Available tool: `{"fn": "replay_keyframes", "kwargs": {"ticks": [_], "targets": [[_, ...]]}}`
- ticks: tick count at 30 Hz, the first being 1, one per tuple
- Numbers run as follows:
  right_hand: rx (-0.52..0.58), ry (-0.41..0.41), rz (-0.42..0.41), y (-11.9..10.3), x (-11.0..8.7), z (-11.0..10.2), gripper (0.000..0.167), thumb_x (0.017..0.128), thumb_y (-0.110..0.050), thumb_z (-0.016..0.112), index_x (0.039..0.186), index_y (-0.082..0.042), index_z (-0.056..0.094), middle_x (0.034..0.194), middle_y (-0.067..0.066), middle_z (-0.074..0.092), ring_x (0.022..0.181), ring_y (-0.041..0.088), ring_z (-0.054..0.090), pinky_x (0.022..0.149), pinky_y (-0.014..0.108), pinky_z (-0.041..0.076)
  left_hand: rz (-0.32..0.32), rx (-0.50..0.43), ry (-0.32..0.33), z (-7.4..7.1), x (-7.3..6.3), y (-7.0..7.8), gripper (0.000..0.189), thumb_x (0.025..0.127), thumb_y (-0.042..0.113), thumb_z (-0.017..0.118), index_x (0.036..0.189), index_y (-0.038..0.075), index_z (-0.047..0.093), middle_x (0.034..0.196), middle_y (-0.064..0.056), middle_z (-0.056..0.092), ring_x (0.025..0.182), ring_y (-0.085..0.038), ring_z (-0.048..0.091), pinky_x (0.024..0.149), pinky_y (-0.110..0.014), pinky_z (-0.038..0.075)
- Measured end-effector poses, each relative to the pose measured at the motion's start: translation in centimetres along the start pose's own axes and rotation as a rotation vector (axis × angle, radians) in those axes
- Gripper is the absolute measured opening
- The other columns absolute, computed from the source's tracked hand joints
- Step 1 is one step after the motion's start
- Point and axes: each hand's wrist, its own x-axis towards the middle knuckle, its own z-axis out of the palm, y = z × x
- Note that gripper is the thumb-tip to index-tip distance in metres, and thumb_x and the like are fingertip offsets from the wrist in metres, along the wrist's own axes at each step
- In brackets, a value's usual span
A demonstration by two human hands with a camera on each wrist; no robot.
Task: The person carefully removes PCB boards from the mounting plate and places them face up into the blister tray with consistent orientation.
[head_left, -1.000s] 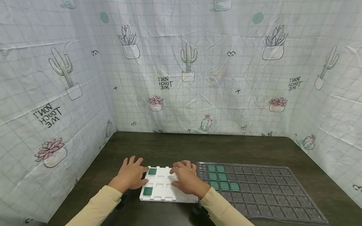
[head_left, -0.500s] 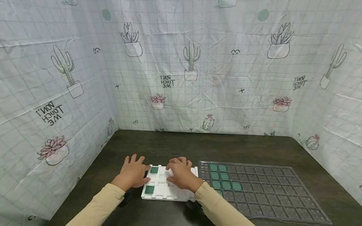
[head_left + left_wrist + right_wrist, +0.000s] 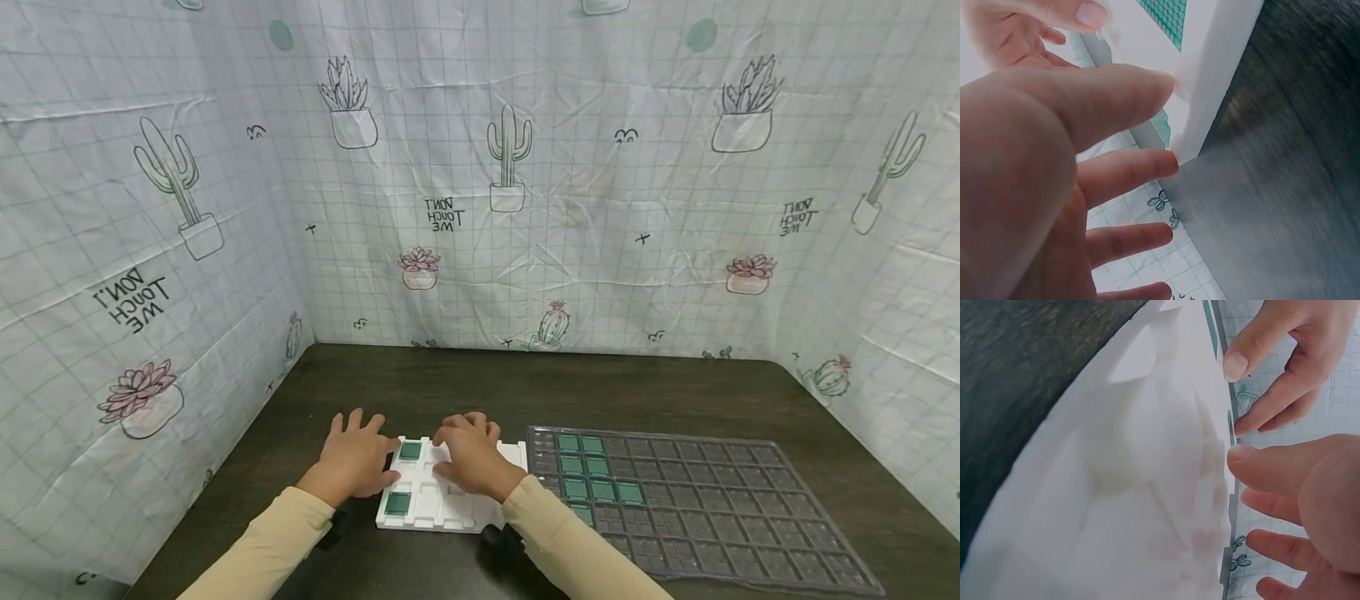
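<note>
A white tray (image 3: 427,505) with square pockets lies on the table, two green chip-like squares in its left column: one near (image 3: 397,503) and one far (image 3: 410,451). My left hand (image 3: 351,458) spreads its fingers at the tray's left side, thumb and index fingertip right at the edge; the left wrist view shows them by the tray's corner (image 3: 1191,153). Above the middle of this tray hovers my right hand (image 3: 471,457), palm down, fingers loosely bent. In the right wrist view nothing shows between its parted thumb (image 3: 1260,459) and fingers.
Right of the white tray lies a larger dark, transparent compartment tray (image 3: 720,467). Several green squares (image 3: 602,490) fill pockets in its left part. A patterned cloth (image 3: 525,250) walls the dark wooden table (image 3: 450,383) at the back and both sides.
My right hand has moved left across the white tray, away from the dark tray. The left hand keeps its place at the edge. The head view has shifted slightly.
</note>
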Motion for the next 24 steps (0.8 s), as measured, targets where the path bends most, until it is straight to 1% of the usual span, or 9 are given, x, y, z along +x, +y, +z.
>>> {"fn": "replay_keyframes", "kwargs": {"ticks": [5, 10, 17, 24], "targets": [[-0.012, -0.005, 0.002, -0.3, 0.6, 0.3, 0.027, 0.087, -0.028, 0.074, 0.112, -0.018, 0.069, 0.137, 0.006, 0.055, 0.129, 0.036, 0.036, 0.094, 0.056, 0.028, -0.001, -0.006, -0.012, -0.1, 0.0, -0.1, 0.052, 0.084, 0.050, 0.071, 0.129, 0.026, 0.065, 0.143, -0.014, 0.048, 0.137, -0.047, 0.035, 0.111, -0.068, 0.026], [0.011, -0.014, 0.009, -0.7, 1.2, 0.7, 0.028, 0.088, -0.028, 0.074, 0.113, -0.018, 0.069, 0.137, 0.006, 0.054, 0.129, 0.036, 0.036, 0.094, 0.055, 0.028, -0.001, -0.015, -0.020, -0.2, -0.1, -0.1, 0.052, 0.085, 0.051, 0.070, 0.130, 0.026, 0.064, 0.144, -0.014, 0.047, 0.137, -0.047, 0.034, 0.111, -0.068, 0.026], [0.021, -0.011, 0.033, -1.2, 2.0, 1.2, 0.029, 0.086, -0.029, 0.075, 0.113, -0.018, 0.070, 0.137, 0.005, 0.055, 0.128, 0.035, 0.037, 0.092, 0.053, 0.030, 0.001, -0.015, -0.016, 0.0, 0.0, 0.1, 0.051, 0.085, 0.051, 0.070, 0.130, 0.027, 0.065, 0.144, -0.014, 0.047, 0.137, -0.047, 0.034, 0.111, -0.068, 0.025], [0.031, -0.001, 0.061, -1.5, 2.8, 1.8, 0.028, 0.085, -0.031, 0.076, 0.111, -0.019, 0.071, 0.138, 0.005, 0.054, 0.128, 0.035, 0.037, 0.093, 0.055, 0.030, 0.000, 0.002, -0.012, 0.0, 0.1, 0.0, 0.051, 0.084, 0.051, 0.071, 0.129, 0.027, 0.065, 0.144, -0.013, 0.048, 0.136, -0.047, 0.035, 0.110, -0.068, 0.026]]}}
